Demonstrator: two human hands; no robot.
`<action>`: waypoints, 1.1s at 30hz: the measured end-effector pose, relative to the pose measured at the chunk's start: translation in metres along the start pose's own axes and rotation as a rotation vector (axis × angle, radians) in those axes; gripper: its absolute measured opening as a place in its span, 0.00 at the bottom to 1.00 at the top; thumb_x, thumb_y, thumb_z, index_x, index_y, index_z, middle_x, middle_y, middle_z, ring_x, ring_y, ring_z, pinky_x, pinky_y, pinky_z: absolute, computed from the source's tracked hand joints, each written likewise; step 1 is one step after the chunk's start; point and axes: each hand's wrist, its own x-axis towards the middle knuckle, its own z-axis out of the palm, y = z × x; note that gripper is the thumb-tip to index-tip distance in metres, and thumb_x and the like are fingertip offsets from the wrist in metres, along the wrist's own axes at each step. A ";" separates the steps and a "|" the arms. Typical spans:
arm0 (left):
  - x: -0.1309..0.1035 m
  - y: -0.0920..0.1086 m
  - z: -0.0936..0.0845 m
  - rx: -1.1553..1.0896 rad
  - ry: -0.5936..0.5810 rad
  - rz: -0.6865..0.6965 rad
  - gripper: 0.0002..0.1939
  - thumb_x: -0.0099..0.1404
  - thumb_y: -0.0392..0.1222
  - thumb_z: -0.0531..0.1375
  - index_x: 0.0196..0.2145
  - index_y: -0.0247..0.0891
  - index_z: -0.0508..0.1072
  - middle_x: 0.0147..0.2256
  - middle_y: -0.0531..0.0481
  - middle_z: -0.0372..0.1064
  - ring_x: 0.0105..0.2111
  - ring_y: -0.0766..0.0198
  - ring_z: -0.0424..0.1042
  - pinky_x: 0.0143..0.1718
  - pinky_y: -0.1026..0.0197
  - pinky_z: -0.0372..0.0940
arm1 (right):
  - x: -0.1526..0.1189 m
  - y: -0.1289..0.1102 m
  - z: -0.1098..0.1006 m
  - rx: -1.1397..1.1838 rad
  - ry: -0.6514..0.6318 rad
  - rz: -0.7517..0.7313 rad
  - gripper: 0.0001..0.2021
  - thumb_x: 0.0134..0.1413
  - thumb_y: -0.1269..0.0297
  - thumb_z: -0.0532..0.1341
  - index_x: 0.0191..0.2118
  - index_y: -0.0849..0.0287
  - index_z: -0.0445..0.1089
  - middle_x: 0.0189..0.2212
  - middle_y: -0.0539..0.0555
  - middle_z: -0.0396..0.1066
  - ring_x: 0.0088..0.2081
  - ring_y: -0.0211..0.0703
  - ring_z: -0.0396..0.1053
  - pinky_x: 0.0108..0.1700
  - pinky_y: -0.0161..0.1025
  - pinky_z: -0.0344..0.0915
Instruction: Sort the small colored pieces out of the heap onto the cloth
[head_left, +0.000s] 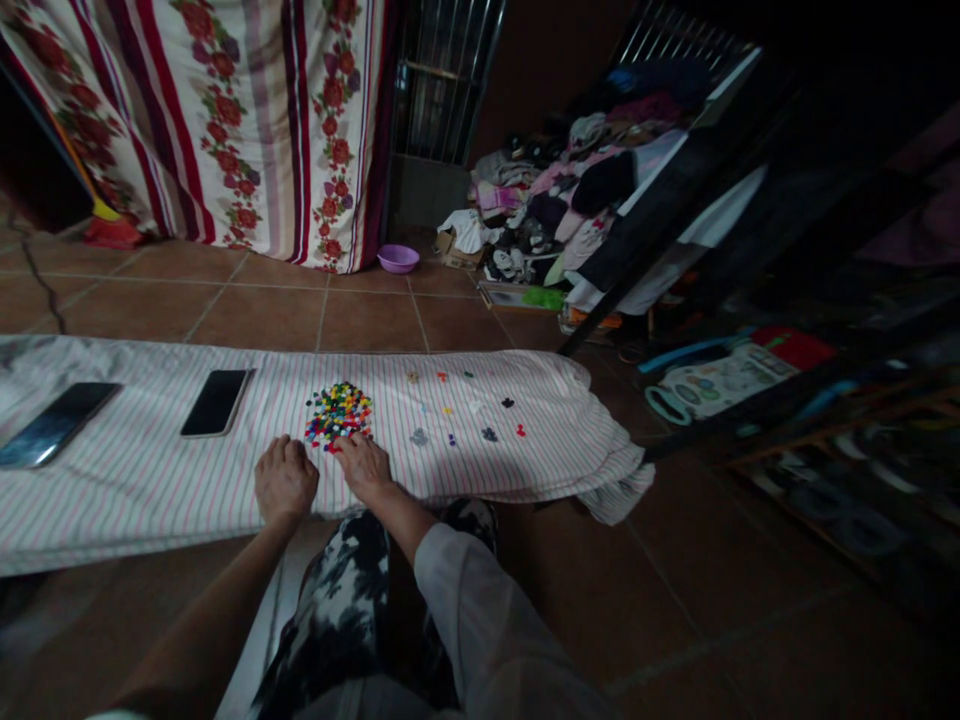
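Observation:
A heap of small multicoloured beads (339,412) lies on a striped cloth (225,480). My right hand (365,468) touches the heap's near edge, fingers stretched over the beads, some red ones at the tips. Just left of the heap, my left hand (286,480) rests closed on the cloth; its curled fingers hide whatever may be inside. To the right, small groups sorted by colour are spread out, among them grey beads (418,437), dark beads (490,434), black beads (508,402), red beads (520,430), orange beads (442,376) and yellow beads (448,410).
Two phones lie left of my hands: a black-screened phone (216,403) and a shiny phone (60,424). Beyond the cloth are a tiled floor, a purple basin (398,259), a floral curtain (247,130) and a large pile of clothes (555,200). A broom (111,228) leans at far left.

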 end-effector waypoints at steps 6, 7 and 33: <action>0.000 0.000 0.001 0.024 0.002 0.007 0.12 0.63 0.36 0.50 0.41 0.33 0.70 0.50 0.34 0.68 0.54 0.49 0.65 0.53 0.48 0.58 | -0.001 0.006 0.005 0.050 0.029 -0.029 0.10 0.66 0.57 0.51 0.46 0.50 0.66 0.42 0.50 0.69 0.43 0.40 0.67 0.45 0.35 0.63; 0.000 -0.001 0.001 0.024 0.003 0.006 0.12 0.63 0.36 0.50 0.41 0.33 0.70 0.50 0.34 0.68 0.54 0.49 0.65 0.53 0.48 0.58 | -0.002 0.007 0.005 0.062 0.035 -0.037 0.10 0.67 0.59 0.50 0.46 0.51 0.66 0.42 0.51 0.70 0.44 0.40 0.67 0.45 0.35 0.63; 0.000 0.001 -0.001 -0.048 -0.008 -0.020 0.12 0.61 0.36 0.51 0.40 0.36 0.70 0.50 0.36 0.67 0.54 0.48 0.63 0.53 0.45 0.57 | -0.088 0.206 -0.084 0.365 0.684 0.584 0.18 0.53 0.61 0.50 0.43 0.59 0.72 0.43 0.58 0.74 0.44 0.45 0.70 0.49 0.40 0.64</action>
